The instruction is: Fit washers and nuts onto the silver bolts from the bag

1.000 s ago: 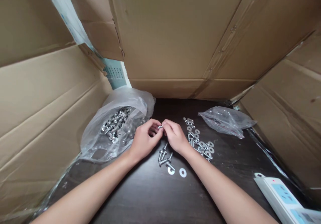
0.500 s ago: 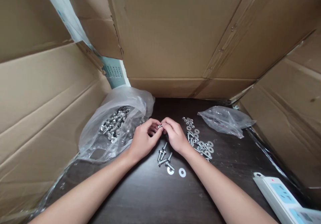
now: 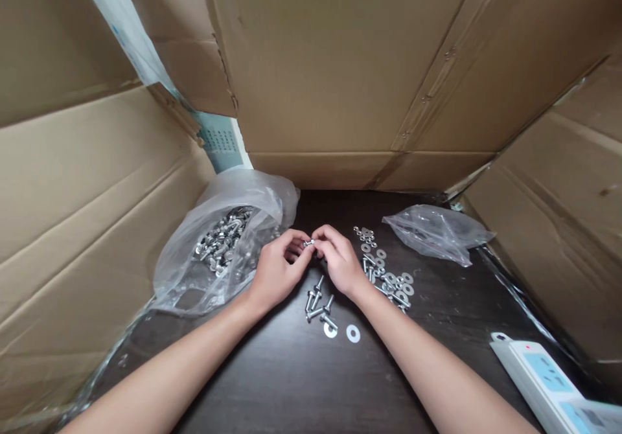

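Between my two hands, above the middle of the dark table, is a small silver bolt (image 3: 309, 243), partly covered by fingertips. My left hand (image 3: 282, 262) pinches one end between thumb and fingers. From the other side my right hand (image 3: 337, 259) closes its fingertips on the bolt's other end; whether a nut is there is too small to tell. Just below my hands lie several bolts (image 3: 315, 301) in a loose group, with two flat washers (image 3: 353, 333) at their near side. One washer sits partly under a bolt.
On the left a clear plastic bag (image 3: 170, 272) lies open, full of bolts (image 3: 223, 239). Right of my hands are scattered nuts, washers (image 3: 407, 278) and bolts. A flatter plastic bag (image 3: 437, 230) and a white power strip (image 3: 539, 376) lie further right. Cardboard walls (image 3: 330, 65) surround the table.
My fingers have shifted slightly around the bolt, and a little more of it shows between the fingertips. Everything on the table stays in place.
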`<state>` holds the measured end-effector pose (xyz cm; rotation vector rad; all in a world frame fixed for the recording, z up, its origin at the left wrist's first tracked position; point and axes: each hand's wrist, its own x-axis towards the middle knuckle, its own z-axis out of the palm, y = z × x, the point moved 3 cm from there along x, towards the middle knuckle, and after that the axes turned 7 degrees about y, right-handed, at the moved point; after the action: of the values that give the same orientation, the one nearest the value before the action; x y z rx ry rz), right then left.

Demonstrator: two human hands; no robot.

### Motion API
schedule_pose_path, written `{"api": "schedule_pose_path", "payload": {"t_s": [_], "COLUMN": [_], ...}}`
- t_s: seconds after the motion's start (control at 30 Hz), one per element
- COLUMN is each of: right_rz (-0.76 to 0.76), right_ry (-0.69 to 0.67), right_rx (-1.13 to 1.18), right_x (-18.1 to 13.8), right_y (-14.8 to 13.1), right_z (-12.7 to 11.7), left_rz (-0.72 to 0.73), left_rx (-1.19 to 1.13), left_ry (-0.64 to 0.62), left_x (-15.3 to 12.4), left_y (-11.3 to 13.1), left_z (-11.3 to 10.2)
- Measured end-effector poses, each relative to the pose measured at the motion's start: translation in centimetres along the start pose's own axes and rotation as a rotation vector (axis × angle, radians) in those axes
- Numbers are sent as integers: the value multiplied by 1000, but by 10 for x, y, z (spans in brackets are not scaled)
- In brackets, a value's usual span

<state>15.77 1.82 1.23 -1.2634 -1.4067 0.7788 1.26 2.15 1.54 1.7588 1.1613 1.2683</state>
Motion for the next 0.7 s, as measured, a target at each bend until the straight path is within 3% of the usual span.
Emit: {"api": "schedule_pose_path", "payload": {"t_s": [0.7], "right_rz": [-12], "right_ry": [-36], "right_rx": [-68], "right_x": [-2], "right_y": [2], "right_z": [3], "left_rz": [53], "left_rx": [4], "left_ry": [-18], "left_x": [-2], "left_y": [4], "left_z": [2]}}
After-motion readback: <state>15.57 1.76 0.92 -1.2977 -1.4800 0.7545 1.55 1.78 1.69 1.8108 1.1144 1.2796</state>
